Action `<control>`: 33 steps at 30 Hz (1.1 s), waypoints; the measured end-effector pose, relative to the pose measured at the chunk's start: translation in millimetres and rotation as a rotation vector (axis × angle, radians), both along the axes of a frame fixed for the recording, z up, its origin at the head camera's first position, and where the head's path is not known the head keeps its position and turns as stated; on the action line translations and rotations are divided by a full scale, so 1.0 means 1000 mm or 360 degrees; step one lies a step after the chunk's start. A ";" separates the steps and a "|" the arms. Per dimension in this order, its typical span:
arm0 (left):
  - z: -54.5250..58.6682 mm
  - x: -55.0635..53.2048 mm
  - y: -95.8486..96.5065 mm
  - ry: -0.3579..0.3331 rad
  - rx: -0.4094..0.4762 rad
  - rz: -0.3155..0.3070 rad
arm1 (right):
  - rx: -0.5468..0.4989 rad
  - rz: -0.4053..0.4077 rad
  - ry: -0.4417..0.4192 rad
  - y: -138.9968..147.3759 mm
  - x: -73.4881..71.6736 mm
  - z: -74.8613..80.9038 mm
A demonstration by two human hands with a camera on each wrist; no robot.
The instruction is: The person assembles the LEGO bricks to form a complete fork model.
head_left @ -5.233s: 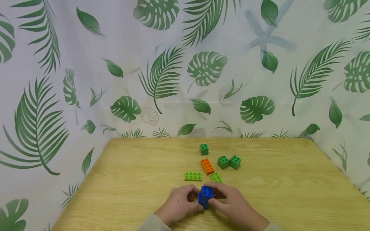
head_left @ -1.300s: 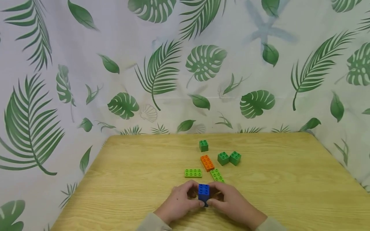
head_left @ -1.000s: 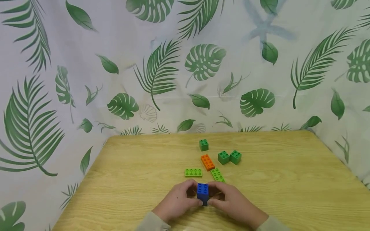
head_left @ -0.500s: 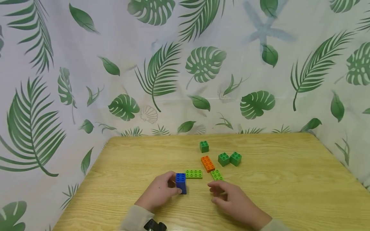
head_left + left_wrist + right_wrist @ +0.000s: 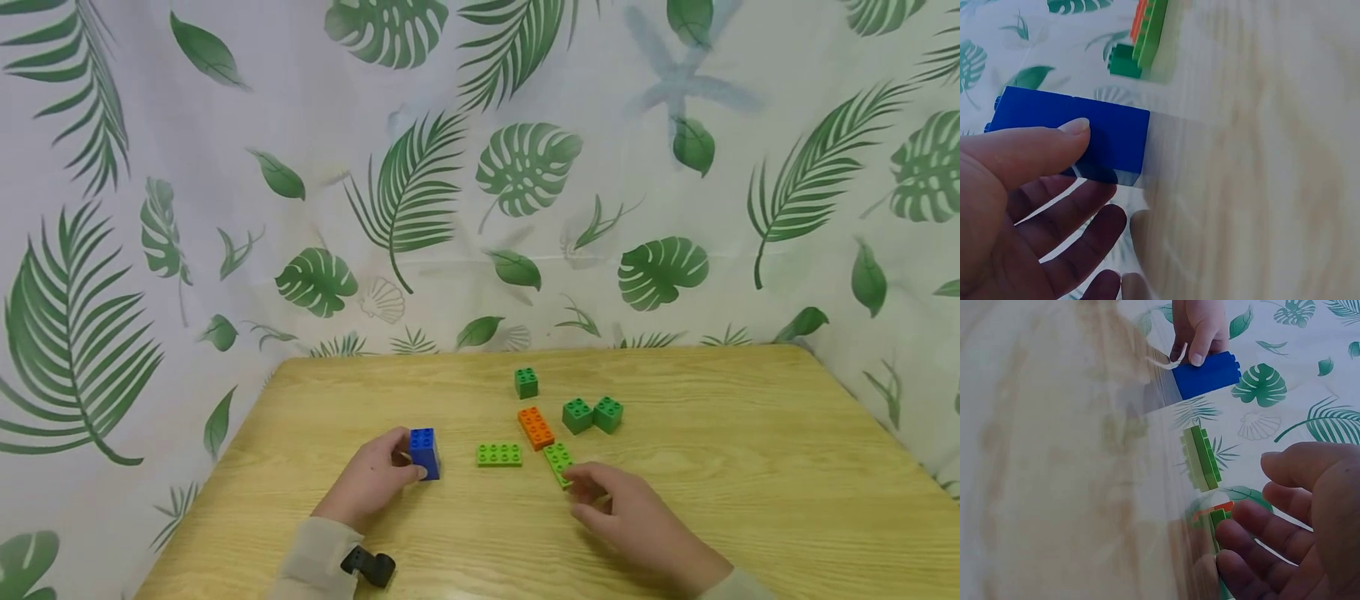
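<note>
My left hand (image 5: 371,479) pinches a tall blue building block (image 5: 424,457), studs up, at the left of the group. In the left wrist view the thumb lies along the side of the blue block (image 5: 1116,134), with fingers behind it. My right hand (image 5: 633,512) holds nothing; its fingers are loosely bent, their tips overlapping the near end of a slanted light green brick (image 5: 558,461). Between the hands lies another flat light green brick (image 5: 498,455). An orange brick (image 5: 536,427) sits just beyond, its near end at the slanted brick.
Two dark green cubes stand side by side, the left cube (image 5: 577,415) close against the right cube (image 5: 608,414). Farther back is a third green cube (image 5: 527,382). The wooden table (image 5: 712,467) ends at a leaf-print curtain (image 5: 442,208).
Both hands held the blue pieces together before; the right hand let go and moved slightly right to the slanted light green brick. The left hand carried the blue block left and away from me.
</note>
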State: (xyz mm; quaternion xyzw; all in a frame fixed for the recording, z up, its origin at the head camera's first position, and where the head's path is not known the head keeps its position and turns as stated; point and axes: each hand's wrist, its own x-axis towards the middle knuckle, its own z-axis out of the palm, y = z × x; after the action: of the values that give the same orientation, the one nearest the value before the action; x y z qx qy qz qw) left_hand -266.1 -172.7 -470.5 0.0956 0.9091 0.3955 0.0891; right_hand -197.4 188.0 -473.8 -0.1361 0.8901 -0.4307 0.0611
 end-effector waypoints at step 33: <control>0.011 -0.019 -0.050 0.0076 -0.0077 0.0211 | -0.0052 0.0017 -0.0096 0.011 -0.006 -0.009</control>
State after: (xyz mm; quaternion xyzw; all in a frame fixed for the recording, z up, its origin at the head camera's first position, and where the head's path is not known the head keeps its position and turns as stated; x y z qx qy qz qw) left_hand -284.8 -222.7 -459.3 0.0425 0.9247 0.3759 0.0433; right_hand -203.0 199.0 -483.2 -0.1286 0.8800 -0.4487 0.0880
